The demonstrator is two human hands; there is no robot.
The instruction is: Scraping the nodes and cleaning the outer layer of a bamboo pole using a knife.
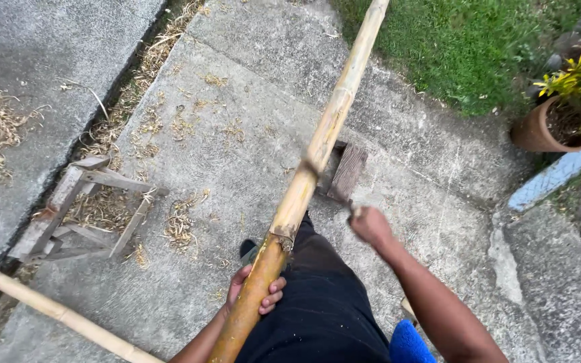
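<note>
Gripping the long yellow-brown bamboo pole (304, 181) low down, your left hand (255, 290) wraps its fingers (274, 292) round the stalk so it slants up and away over the concrete paving (237, 87), propped across a short weathered wooden block (346, 171). Your right hand (371, 225) is fisted on a blurred tool handle just beside the pole; what tool it is, you cannot tell. A small wooden trestle frame (82, 208), dry shavings, a second bamboo pole (48, 309) and a terracotta plant pot (539, 128) lie around.
</note>
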